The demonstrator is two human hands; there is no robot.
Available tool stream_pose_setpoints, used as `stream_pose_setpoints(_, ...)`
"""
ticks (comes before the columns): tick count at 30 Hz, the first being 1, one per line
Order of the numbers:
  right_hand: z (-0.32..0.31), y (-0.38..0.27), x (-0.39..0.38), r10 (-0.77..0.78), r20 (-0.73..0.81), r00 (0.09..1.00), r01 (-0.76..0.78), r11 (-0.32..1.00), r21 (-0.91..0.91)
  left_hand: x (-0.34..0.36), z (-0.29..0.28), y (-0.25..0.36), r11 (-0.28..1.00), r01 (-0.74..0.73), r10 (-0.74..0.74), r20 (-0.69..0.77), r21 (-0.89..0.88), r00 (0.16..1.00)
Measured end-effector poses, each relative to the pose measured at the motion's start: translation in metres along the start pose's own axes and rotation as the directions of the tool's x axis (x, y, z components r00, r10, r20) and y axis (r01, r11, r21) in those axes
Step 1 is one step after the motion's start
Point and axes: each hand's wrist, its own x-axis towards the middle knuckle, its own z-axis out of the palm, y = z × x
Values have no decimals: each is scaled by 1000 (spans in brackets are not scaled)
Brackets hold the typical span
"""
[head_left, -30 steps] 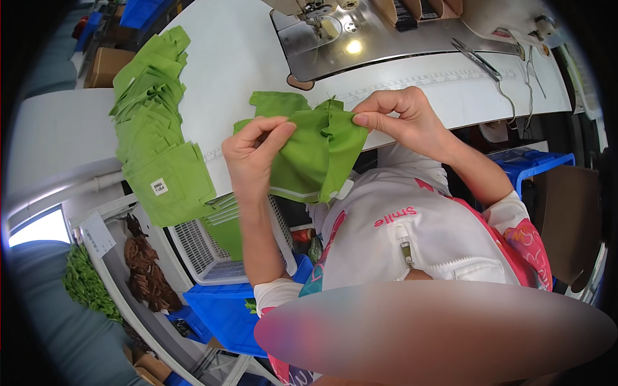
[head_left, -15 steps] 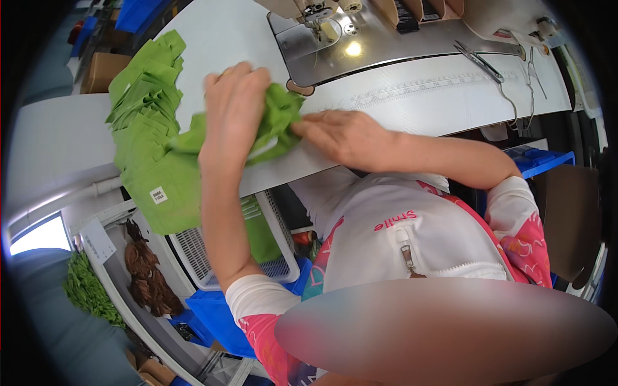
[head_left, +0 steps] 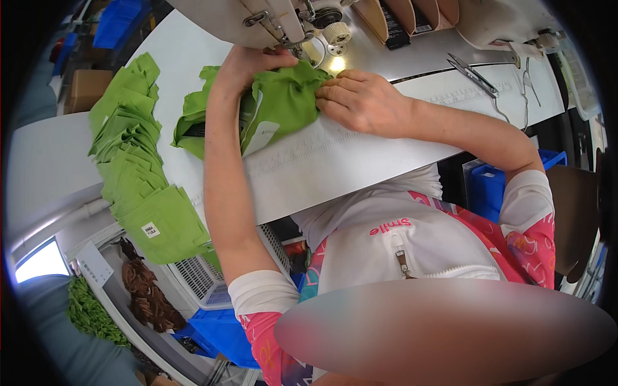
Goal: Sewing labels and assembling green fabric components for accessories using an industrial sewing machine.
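Note:
A bunched piece of green fabric (head_left: 283, 103) lies at the sewing machine (head_left: 283, 19), its upper edge close by the needle area. My left hand (head_left: 254, 64) is on the fabric's far edge next to the needle, fingers closed on the cloth. At the fabric's right side, my right hand (head_left: 360, 100) pinches its edge with bent fingers. A white label or patch (head_left: 262, 136) shows on the cloth's near part. To the left lies a fanned stack of green fabric pieces (head_left: 138, 167), the nearest one bearing a small white label.
Thread snips (head_left: 473, 74) lie on the table at the right. A cardboard holder (head_left: 412, 19) stands behind the machine plate. Below the table's left edge sit a white plastic basket (head_left: 199, 280) and a blue bin (head_left: 225, 331). Brown fabric pieces (head_left: 151, 296) hang at lower left.
Both hands have carried the green fabric piece up and to the right, to the machine's needle. The stack appears slightly lower and further left in view.

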Motion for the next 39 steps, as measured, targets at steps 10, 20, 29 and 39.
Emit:
stream_pose_setpoints(10, 2, 7, 0, 116, 165, 979, -132, 987, 87, 3, -2, -12, 968, 11, -27, -58, -251, 998)
stream_pose_setpoints(20, 3, 7, 0, 168, 201, 965, -194, 974, 118, -4, -3, -3, 886, 110, -130, -12, -450, 991)
stream_pose_setpoints(29, 9, 10, -8, 203, 77, 976, -213, 964, 162, -68, -7, 67, 951, 84, -59, -93, 297, 994)
stream_pose_setpoints(39, -4, 20, -8, 152, 198, 968, -210, 923, 322, -87, 56, -5, 651, -361, 597, -158, 667, 786)
